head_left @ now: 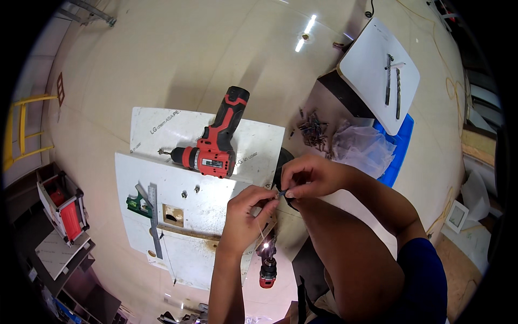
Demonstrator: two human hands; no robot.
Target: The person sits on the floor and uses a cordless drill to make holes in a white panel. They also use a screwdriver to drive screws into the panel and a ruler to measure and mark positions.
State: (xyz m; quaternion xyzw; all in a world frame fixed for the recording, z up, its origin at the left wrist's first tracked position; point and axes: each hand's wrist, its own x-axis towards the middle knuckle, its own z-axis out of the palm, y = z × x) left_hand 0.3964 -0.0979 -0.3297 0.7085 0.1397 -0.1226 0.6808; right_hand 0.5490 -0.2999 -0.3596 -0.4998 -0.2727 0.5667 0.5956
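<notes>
My left hand (pixel 245 216) and my right hand (pixel 315 177) meet above the right edge of the white boards. Between their pinched fingertips sits a small, dark bluish piece (pixel 282 193); its exact kind is too small to make out, and both hands grip it. A red and black cordless drill (pixel 216 140) lies on the far white board (pixel 259 135), its chuck pointing left. Left of my hands, two small metal fittings (pixel 191 191) stand on the near white board (pixel 129 178). Below my left hand a second cordless drill (pixel 267 272) shows, its lamp lit.
A green-handled square (pixel 141 202) and a steel ruler (pixel 154 216) lie beside a square cutout (pixel 173 215). Beyond my right hand are a pile of small metal bolts (pixel 313 131), a clear plastic bag (pixel 361 148), a blue bin (pixel 398 156) and a white panel bearing two drill bits (pixel 398 94).
</notes>
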